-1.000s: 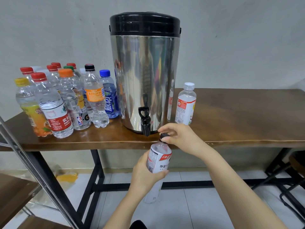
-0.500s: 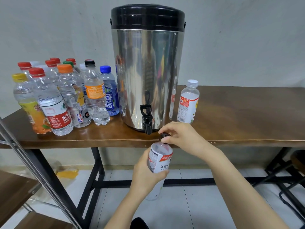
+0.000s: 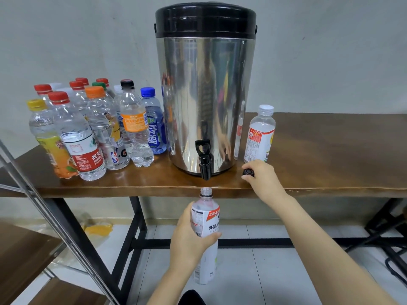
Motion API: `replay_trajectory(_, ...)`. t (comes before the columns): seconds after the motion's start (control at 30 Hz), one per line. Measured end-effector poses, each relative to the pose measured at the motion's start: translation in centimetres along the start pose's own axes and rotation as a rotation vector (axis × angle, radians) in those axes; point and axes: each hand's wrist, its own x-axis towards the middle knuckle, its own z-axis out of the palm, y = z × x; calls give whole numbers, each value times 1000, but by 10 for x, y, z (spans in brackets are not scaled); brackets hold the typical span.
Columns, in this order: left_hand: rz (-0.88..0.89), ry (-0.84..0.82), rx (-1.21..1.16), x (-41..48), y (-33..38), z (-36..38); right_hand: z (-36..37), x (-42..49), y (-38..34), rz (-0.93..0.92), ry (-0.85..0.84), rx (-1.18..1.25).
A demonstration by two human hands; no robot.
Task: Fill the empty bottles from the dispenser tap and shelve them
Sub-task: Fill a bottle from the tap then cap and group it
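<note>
A steel dispenser [image 3: 204, 95] with a black lid stands on the wooden table [image 3: 330, 150]; its black tap [image 3: 204, 159] juts over the front edge. My left hand [image 3: 189, 238] grips a white-labelled bottle [image 3: 206, 219] upright below the table edge, its open neck directly under the tap. My right hand [image 3: 262, 177] pinches the black cap [image 3: 248, 172] at the table's front edge, right of the tap. A white-capped bottle [image 3: 259, 135] stands just right of the dispenser.
Several capped bottles [image 3: 92, 128] crowd the table left of the dispenser. A metal-framed shelf with wooden boards [image 3: 24, 245] stands at lower left. Black table legs [image 3: 134, 238] and a crossbar run under the table. Dark chair legs [image 3: 392, 238] show at lower right.
My right hand has taken the black cap off the bottle and carried it right to the table edge. The bottle's neck now stands open under the tap.
</note>
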Motion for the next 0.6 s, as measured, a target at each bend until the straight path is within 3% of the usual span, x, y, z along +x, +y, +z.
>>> replay_trajectory(0.6,94,143,20,17,11,17,21,5,7,-14,7,-35)
